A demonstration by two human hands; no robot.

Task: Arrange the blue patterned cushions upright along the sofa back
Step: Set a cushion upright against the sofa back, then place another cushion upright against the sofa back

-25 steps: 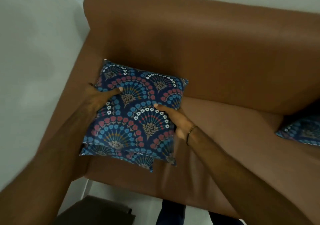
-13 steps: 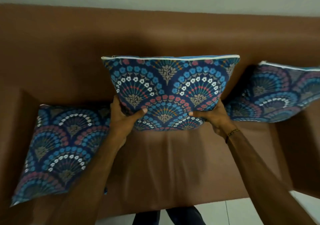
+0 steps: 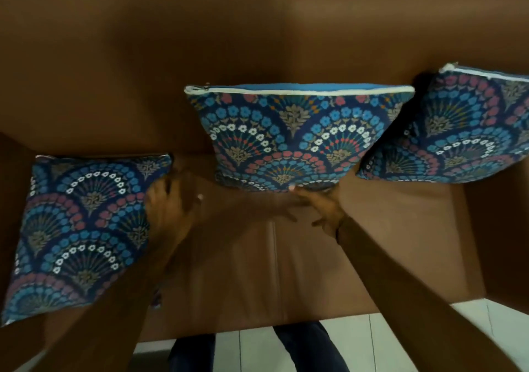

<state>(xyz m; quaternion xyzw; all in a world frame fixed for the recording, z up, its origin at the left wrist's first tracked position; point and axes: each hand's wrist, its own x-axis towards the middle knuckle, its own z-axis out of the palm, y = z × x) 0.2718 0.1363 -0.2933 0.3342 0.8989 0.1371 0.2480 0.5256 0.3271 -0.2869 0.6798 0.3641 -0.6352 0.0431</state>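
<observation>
- The left cushion [image 3: 83, 228] lies flat on the brown sofa seat [image 3: 243, 271] at the far left, patterned face up, its top edge near the sofa back [image 3: 200, 42]. It is not upright.
- The left hand [image 3: 169, 214] is blurred and sits over the right edge of that flat cushion. Its fingers look loosely curled, but I cannot tell whether they grip the fabric or only touch it.
- The middle cushion [image 3: 294, 139] stands upright against the sofa back, white piped edge on top, a strip of plain blue backing showing above it. Its bottom edge rests on the seat.
- The right hand [image 3: 320, 208] is spread, fingers apart, fingertips at the lower edge of the middle cushion, not closed around it.
- The right cushion [image 3: 458, 131] leans upright against the sofa back, tilted a little, its left corner just beside the middle cushion; its right side runs out of view.
- Below the seat front, white floor tiles [image 3: 400, 340] and dark trouser legs [image 3: 309, 348] show.
</observation>
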